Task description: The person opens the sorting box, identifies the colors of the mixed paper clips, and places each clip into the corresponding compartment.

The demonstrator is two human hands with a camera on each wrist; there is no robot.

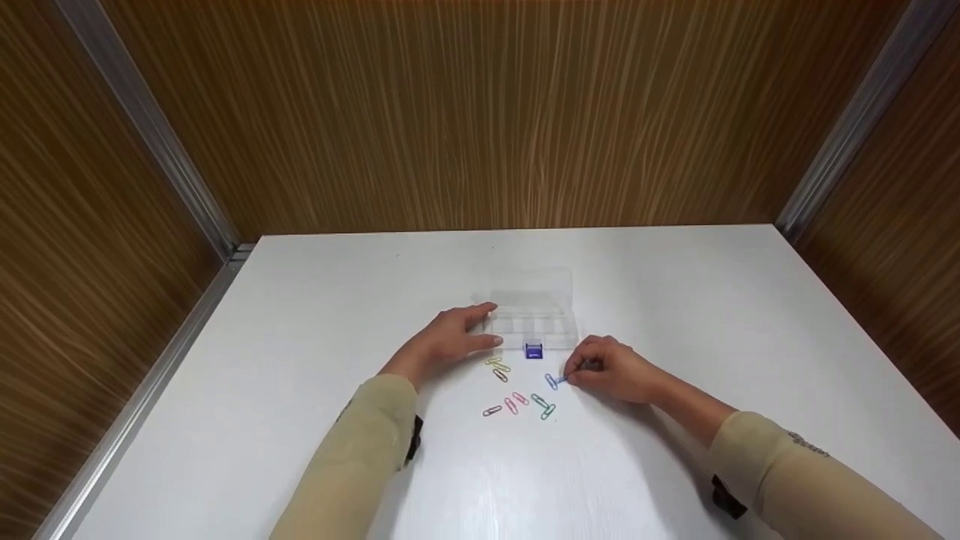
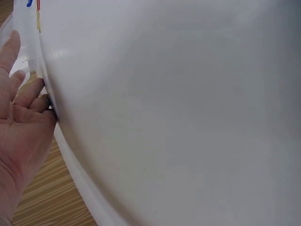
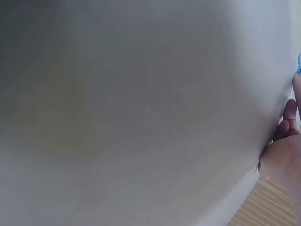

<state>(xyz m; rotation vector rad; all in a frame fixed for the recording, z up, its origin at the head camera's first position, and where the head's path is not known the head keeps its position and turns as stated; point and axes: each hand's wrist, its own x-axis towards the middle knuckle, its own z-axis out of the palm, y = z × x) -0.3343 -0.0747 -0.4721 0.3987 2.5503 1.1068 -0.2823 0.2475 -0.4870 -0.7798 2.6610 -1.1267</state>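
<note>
A clear plastic box (image 1: 536, 341) with compartments stands with its lid (image 1: 532, 285) raised behind it and a purple latch (image 1: 533, 351) at the front. My left hand (image 1: 454, 334) holds the box's left end, thumb at the front and index finger toward the back; in the left wrist view its lower fingers rest against the table. To the right of the box front, my right hand (image 1: 611, 369) pinches a blue paper clip (image 1: 562, 380) low over the table. Another blue paper clip (image 1: 550, 381) lies beside it. In the right wrist view, blue (image 3: 298, 66) shows at the fingertips.
Yellow paper clips (image 1: 501, 368) lie in front of the box's left part. Nearer me are pink paper clips (image 1: 511, 406), a dark reddish one (image 1: 492, 411) and green paper clips (image 1: 539, 400). Wood-grain panels (image 1: 480, 112) wall the white table (image 1: 337, 300) at the back and sides.
</note>
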